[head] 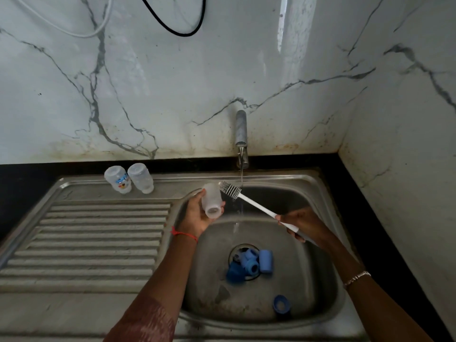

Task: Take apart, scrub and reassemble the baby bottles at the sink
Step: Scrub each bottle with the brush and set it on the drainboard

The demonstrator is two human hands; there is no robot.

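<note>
Clear bottle (211,200) in your left grip (197,214), fingers curled round it, over sink (283,180) rim; right grip (304,225) clasped brush (249,201); printed bottle (118,180) label unreadable.

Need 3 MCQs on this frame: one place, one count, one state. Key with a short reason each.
1. Where do the blue parts lie?
A) on the counter
B) in the basin
C) in a bowl

2. How many bottles stand left of the basin?
A) two
B) one
C) four

3. What state is the tap in?
A) off
B) wrapped in a cloth
C) running

Key:
1 B, they lie around the drain.
2 A, a pair stands there, while the third bottle is in the left hand.
3 C, a stream falls past the brush.
</note>
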